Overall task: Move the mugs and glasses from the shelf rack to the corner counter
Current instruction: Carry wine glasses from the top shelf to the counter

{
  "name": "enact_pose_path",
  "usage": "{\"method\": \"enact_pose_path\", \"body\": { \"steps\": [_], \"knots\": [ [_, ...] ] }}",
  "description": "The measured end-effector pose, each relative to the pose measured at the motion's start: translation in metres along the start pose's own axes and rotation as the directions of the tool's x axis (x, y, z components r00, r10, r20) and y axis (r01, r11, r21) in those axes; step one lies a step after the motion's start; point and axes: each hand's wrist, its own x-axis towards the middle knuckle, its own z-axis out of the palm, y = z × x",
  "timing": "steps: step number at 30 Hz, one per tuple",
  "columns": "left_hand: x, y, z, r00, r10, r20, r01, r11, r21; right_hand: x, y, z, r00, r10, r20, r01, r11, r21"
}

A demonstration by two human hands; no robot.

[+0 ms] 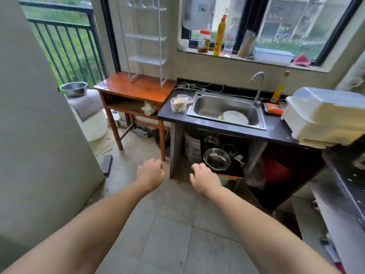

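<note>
A white wire shelf rack (145, 38) stands on a brown wooden table (118, 87) at the back left. The shelves I can see hold nothing, and a few glassy shapes blur at its very top. No mug or glass is clear anywhere in view. My left hand (150, 172) and my right hand (205, 177) reach forward over the tiled floor, fingers loosely curled, holding nothing. Both hands are well short of the rack and the dark counter (276, 129).
A steel sink (225, 109) with a white plate sits in the dark counter, beside a glass bowl (179, 104) of food. A white dish box (324, 117) is at right. Bottles line the window sill (220, 36). A grey wall panel (39, 135) stands at left.
</note>
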Motion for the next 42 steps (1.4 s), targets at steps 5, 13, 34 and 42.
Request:
{"method": "enact_pose_path", "body": {
  "steps": [5,13,34,42],
  "knots": [
    [0.047,-0.058,-0.028,0.997,-0.064,-0.029,0.063,0.997,-0.035,0.075,-0.059,-0.009,0.997,-0.071,-0.003,0.071,0.997,0.024],
    [0.166,-0.115,-0.067,0.986,-0.127,-0.111,0.123,0.991,-0.046,0.228,-0.116,-0.03,0.984,-0.178,-0.004,0.178,0.984,0.01],
    [0.554,-0.268,-0.219,0.968,0.043,-0.247,-0.05,0.999,-0.02,0.619,-0.266,-0.131,0.96,-0.146,-0.237,0.153,0.988,0.01],
    [0.681,-0.28,-0.281,0.954,0.134,-0.268,-0.149,0.988,-0.039,0.71,-0.306,-0.201,0.92,-0.094,-0.381,0.111,0.994,0.021]
  ]
}}
